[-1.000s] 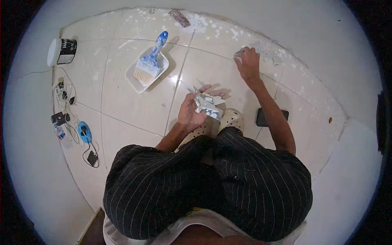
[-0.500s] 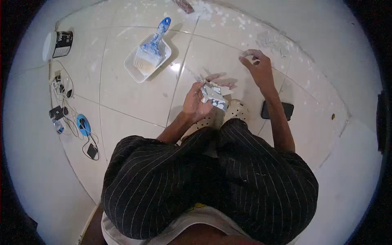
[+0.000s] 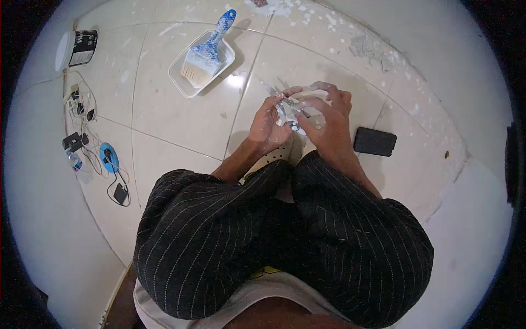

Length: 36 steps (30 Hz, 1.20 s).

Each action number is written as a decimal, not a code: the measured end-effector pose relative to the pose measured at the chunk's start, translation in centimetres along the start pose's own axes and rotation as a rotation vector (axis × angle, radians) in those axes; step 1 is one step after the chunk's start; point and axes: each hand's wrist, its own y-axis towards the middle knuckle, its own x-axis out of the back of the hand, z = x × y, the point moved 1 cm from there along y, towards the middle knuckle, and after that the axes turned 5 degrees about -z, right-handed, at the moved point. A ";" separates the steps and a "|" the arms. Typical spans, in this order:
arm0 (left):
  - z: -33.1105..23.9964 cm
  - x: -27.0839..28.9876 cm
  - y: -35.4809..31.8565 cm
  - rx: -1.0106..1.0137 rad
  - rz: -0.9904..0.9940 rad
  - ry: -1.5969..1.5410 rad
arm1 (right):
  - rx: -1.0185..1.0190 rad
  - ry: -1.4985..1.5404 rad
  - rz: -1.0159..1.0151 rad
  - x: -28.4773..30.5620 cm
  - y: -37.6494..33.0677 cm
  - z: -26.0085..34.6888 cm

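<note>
Since the earlier frame, the right hand [image 3: 327, 118] has come back from the paint-flecked far tiles and now meets the left hand [image 3: 269, 119] above the floor, just in front of the person's knees. Both hands close around a small crumpled object [image 3: 289, 112] held between them. It looks like a squeezed packet or tube, whitish with dark blue marks and smears of white, though fingers cover much of it and its exact kind cannot be told. The left hand curls round it from the left; the right hand's fingers [image 3: 320, 88], dusted white, pinch it from above and the right.

Black pinstriped trousers [image 3: 285, 241] fill the lower picture. On the pale tiled floor [image 3: 181, 126], beyond the hands to the left, a white tray [image 3: 182, 78] holds a wide paintbrush [image 3: 211, 49] with a blue speckled handle. A small paint tin [image 3: 76, 48] lies at far left, above a tangle of cables and chargers [image 3: 90, 148]. A black phone [image 3: 375, 141] lies flat just right of the right hand.
</note>
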 end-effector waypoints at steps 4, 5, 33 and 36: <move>-0.2 -0.6 0.1 0.045 0.109 0.008 | -0.153 0.089 -0.093 1.7 0.7 -2.1; -0.1 -0.7 -0.1 0.031 0.100 0.006 | -0.288 0.224 -0.167 2.2 1.2 -3.4; 0.5 0.1 0.2 0.055 -0.087 0.045 | 0.148 -0.514 -0.459 0.6 9.0 -21.4; 0.5 0.4 0.2 0.037 -0.085 0.003 | 0.124 -0.503 -0.428 0.5 9.0 -20.9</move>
